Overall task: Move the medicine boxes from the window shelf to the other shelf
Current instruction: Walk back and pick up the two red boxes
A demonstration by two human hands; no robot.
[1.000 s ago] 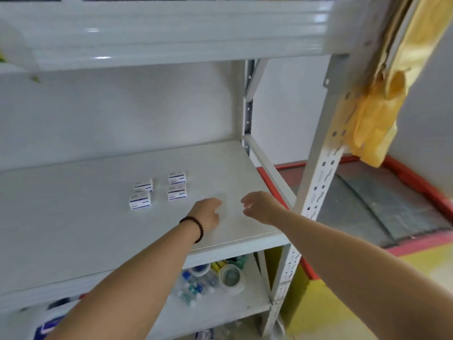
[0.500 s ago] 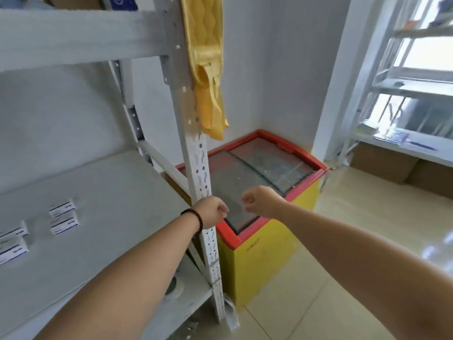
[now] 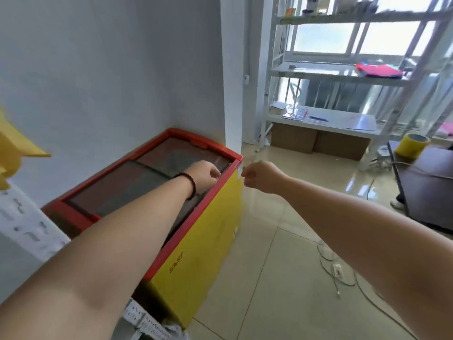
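Note:
The window shelf (image 3: 326,72), a white metal rack, stands at the upper right against a bright window. On its lower board lie flat packets and papers (image 3: 294,114); I cannot tell which are medicine boxes. Both arms reach forward. My left hand (image 3: 204,175), with a dark bead bracelet on the wrist, hovers over the freezer's lid with its fingers curled and nothing in it. My right hand (image 3: 259,176) is a loose fist in the air beside the freezer, holding nothing. Only an upright of the other shelf (image 3: 29,231) shows at the left edge.
A yellow chest freezer (image 3: 203,244) with a red rim and glass lid stands against the wall right ahead. Cardboard boxes (image 3: 318,141) sit under the window shelf. A dark cabinet (image 3: 426,187) with a yellow tub (image 3: 411,143) is at the right. Cables (image 3: 340,273) lie on the tiled floor.
My view has swung right, from the shelf with several small white boxes to the freezer and the window shelf. Both hands stay out in front, empty, with fingers curled.

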